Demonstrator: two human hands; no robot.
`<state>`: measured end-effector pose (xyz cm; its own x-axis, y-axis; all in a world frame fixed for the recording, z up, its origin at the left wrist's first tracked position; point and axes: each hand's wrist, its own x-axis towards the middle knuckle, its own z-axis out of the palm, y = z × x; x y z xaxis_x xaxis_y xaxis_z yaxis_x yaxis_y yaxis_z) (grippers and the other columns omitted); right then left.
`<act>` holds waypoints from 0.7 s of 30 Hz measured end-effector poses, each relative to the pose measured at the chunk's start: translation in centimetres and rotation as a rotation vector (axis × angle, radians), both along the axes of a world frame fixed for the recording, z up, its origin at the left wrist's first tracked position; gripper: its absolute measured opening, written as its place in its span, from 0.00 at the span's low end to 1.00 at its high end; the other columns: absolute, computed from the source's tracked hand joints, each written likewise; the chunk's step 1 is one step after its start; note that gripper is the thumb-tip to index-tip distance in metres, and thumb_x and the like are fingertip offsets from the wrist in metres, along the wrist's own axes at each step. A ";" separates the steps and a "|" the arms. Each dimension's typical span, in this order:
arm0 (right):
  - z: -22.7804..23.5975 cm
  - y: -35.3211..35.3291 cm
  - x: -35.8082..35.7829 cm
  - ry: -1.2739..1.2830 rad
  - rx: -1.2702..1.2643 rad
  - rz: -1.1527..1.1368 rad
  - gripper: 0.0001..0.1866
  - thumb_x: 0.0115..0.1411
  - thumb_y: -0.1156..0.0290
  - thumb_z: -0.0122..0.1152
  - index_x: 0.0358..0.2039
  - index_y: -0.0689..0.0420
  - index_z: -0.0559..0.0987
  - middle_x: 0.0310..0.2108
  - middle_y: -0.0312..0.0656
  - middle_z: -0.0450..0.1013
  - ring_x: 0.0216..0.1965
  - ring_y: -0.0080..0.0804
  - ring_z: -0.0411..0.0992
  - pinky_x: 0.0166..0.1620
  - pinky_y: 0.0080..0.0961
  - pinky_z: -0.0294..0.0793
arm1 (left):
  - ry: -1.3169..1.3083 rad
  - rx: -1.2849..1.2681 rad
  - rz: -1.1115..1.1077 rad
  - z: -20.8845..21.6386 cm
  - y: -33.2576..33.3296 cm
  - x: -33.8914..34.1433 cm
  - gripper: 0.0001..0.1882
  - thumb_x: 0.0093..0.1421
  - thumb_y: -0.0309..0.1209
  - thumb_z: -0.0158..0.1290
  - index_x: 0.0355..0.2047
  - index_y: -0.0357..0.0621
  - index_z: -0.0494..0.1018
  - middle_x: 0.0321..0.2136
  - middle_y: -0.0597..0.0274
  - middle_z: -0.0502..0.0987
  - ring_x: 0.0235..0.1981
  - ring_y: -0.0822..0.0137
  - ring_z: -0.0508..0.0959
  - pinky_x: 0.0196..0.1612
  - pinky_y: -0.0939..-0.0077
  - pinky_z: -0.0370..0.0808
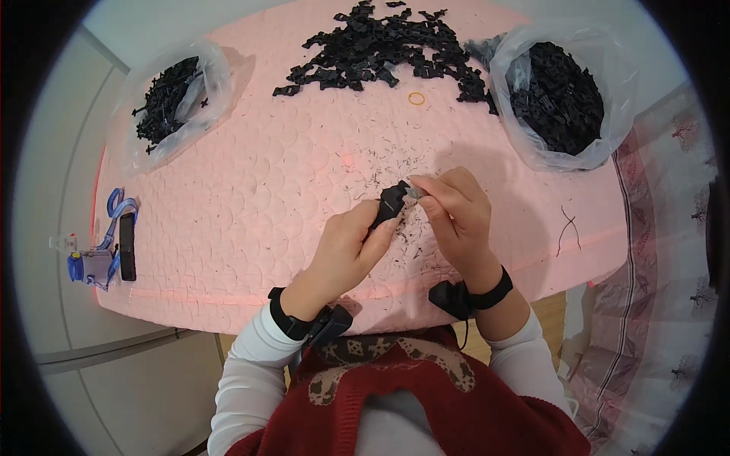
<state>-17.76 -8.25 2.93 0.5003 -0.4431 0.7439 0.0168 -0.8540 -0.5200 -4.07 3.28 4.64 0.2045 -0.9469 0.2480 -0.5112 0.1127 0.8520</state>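
Note:
My left hand (344,247) is closed around a black plastic part (391,201), gripping it between thumb and fingers above the pink quilted cloth. Just to its right, my right hand (462,220) pinches a small flat grey piece (413,193), blade-like in look, against the part's right end. Whether the two touch I cannot tell. Thin dark shavings (411,237) lie scattered on the cloth under and around both hands.
Across the far side spreads a heap of black plastic parts (365,47). Clear bags of black parts stand at the far right (559,99) and far left (167,102). A yellow ring (416,98), a dark phone-like slab (127,247), a blue-capped bottle (95,262) and dark wire (566,230) lie about.

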 end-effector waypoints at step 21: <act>0.7 1.0 -0.1 -0.034 0.600 0.193 0.02 0.49 0.81 0.55 0.25 0.63 0.75 0.20 0.34 0.67 0.21 0.18 0.61 0.24 0.16 0.59 | 0.868 0.339 -0.213 -0.5 -0.3 0.0 0.12 0.61 0.34 0.41 0.32 0.36 0.68 0.12 0.72 0.59 0.12 0.79 0.58 0.16 0.85 0.56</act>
